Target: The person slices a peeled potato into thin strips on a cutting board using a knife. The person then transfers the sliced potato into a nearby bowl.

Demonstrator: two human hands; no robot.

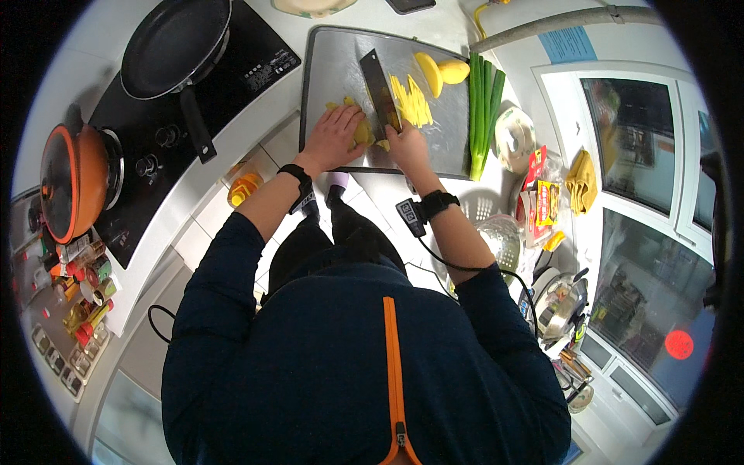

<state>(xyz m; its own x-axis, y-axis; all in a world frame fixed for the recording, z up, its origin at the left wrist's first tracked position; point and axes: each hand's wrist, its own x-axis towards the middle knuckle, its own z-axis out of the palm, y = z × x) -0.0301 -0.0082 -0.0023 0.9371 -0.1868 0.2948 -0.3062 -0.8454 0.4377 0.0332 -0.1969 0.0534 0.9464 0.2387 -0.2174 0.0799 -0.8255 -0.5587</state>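
Observation:
My right hand (pixel 407 146) grips the handle of a cleaver (pixel 380 87), whose dark blade points away from me over a grey cutting board (pixel 340 58). Left of the blade, my left hand (pixel 334 133) lies spread over yellow potato slices (pixel 364 135), partly covering them. A small piece of potato (pixel 383 145) sits between the two hands. Just right of the cleaver is a pile of potato strips (pixel 414 102). Farther up the board rest a cut potato half (pixel 429 74) and a peeled potato piece (pixel 454 71). Green onion stalks (pixel 481 116) lie along the right edge.
At left, a cooktop (pixel 157 122) holds a black frying pan (pixel 174 46) and a lidded orange pot (pixel 75 180). Seasoning bottles (pixel 90 285) crowd the lower left. A patterned plate (pixel 515 139), a perforated metal colander (pixel 499 238) and food packets (pixel 540 203) stand at right.

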